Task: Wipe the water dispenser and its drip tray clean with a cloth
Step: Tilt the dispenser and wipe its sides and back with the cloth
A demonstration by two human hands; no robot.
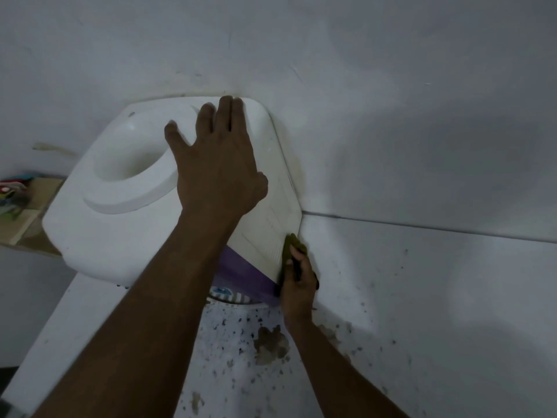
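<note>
A white water dispenser (120, 230) with a purple front band stands on a speckled counter, seen from above; its round bottle well is open and no bottle sits in it. My left hand (215, 164) rests flat on its top right, fingers straight and spread. My right hand (297, 285) holds an olive-green cloth (291, 243) against the dispenser's right side panel, low down near the front corner. The drip tray is hidden under my left forearm and the dispenser's top.
A white wall (391, 101) stands right behind and to the right of the dispenser. The speckled white counter (241, 357) has brown stains in front. A wooden shelf (27, 212) with colourful items sits at the far left.
</note>
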